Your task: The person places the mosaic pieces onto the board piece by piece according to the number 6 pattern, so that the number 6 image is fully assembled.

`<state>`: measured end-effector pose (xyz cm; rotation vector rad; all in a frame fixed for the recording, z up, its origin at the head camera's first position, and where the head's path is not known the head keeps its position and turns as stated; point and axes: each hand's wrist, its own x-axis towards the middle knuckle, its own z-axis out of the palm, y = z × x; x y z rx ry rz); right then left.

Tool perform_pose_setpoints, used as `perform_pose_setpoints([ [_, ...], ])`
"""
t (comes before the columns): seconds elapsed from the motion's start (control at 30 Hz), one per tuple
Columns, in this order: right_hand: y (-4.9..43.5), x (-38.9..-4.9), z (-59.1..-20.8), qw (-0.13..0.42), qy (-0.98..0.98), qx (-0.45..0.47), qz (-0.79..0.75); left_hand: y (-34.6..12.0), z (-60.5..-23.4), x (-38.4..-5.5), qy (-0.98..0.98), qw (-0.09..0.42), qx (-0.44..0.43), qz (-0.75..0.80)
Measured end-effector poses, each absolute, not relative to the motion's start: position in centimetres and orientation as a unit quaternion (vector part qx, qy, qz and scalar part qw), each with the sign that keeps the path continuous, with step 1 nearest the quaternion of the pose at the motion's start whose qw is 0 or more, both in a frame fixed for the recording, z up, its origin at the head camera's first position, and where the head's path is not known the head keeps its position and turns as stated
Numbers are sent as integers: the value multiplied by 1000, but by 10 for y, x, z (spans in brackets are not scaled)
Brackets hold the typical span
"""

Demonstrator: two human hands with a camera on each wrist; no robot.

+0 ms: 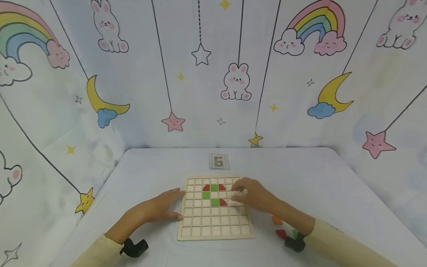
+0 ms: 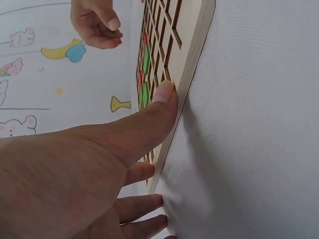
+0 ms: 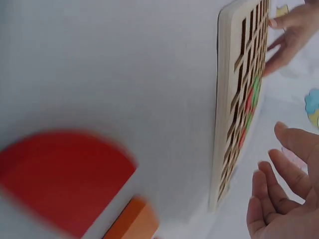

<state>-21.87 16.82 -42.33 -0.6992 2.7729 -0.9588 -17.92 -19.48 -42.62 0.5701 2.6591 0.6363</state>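
Observation:
A square wooden grid board (image 1: 216, 222) lies on the table. Red quarter-round pieces (image 1: 222, 202) and green square pieces (image 1: 214, 187) fill several cells in its upper middle. My left hand (image 1: 156, 207) rests along the board's left side; in the left wrist view its thumb (image 2: 154, 107) touches the rim and the other fingers are spread. Over the board's upper right cells hovers my right hand (image 1: 251, 194). Its fingers are loosely bent, and the right wrist view shows a gap between thumb and fingers with no piece visible there.
Beyond the board lies a small card (image 1: 219, 161) with a printed grid pattern. Right of the board, partly under my right forearm, are loose orange (image 1: 277, 220), red (image 1: 281, 234) and green (image 1: 295, 233) pieces. A patterned cloth wall (image 1: 207, 111) stands behind the table.

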Motion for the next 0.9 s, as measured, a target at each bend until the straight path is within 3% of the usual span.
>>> perform_pose_setpoints([
  [0.5,260,-213,-422,110,917,-120,-365,-196,-426,-176,932,173,203,243],
  [0.9,295,-199,-430,148,918,-77,-359,-196,-428,-178,936,166,210,230],
])
